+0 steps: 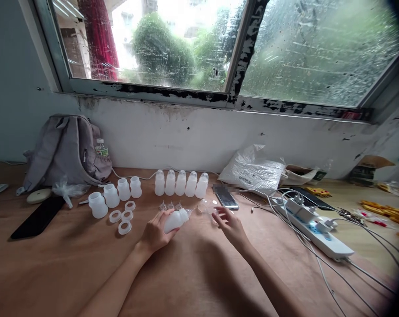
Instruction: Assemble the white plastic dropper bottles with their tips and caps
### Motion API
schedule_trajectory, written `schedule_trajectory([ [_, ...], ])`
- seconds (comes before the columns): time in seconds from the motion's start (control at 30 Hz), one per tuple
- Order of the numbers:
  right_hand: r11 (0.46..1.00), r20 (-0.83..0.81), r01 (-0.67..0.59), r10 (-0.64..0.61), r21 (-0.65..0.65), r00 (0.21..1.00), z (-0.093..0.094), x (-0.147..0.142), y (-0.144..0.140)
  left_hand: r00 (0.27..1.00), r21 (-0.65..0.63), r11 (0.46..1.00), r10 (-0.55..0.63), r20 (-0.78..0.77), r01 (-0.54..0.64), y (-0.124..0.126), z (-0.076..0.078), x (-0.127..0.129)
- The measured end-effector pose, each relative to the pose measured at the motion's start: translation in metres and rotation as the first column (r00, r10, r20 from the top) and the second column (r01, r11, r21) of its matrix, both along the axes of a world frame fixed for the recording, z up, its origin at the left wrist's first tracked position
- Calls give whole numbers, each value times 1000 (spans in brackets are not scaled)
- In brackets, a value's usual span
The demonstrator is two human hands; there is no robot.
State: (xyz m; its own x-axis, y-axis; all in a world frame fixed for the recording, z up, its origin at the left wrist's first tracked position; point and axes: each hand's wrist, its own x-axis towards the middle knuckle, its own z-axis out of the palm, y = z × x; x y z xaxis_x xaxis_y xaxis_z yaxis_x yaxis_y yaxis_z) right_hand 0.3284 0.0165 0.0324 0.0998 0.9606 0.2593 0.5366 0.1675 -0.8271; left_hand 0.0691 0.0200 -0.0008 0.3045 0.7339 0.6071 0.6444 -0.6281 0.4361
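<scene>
My left hand (pixel 158 231) is wrapped round a frosted white baby bottle (pixel 175 221), tilted with its neck and clear nipple pointing to the right. To its right, my right hand (pixel 231 226) reaches over the table with fingers apart, the fingertips at some clear bottle caps (pixel 203 206); whether they touch one I cannot tell. Several clear nipples (pixel 171 205) stand just behind the held bottle. Left of my left hand lie several white collar rings (pixel 124 227). Behind them stand several open bottles (pixel 98 205). A row of capped bottles (pixel 181 183) stands upright farther back.
A phone (pixel 226 197) lies behind my right hand, near a silvery plastic bag (pixel 252 169). To the right is a power strip (pixel 328 237) with plugs and loose cables. At the left are a grey backpack (pixel 65 149) and a black flat object (pixel 38 218).
</scene>
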Motion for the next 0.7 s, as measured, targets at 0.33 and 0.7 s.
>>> schedule_trajectory([
  [0.33,965,-811,-257,115,-46,573,-28,-47,10,999,4,1000,-6,-40,6,2,2,-4],
  [0.7,967,-693,-254,180,-4,698,-30,-52,-1,991,-30,993,-116,-68,114,1,-1,-1],
])
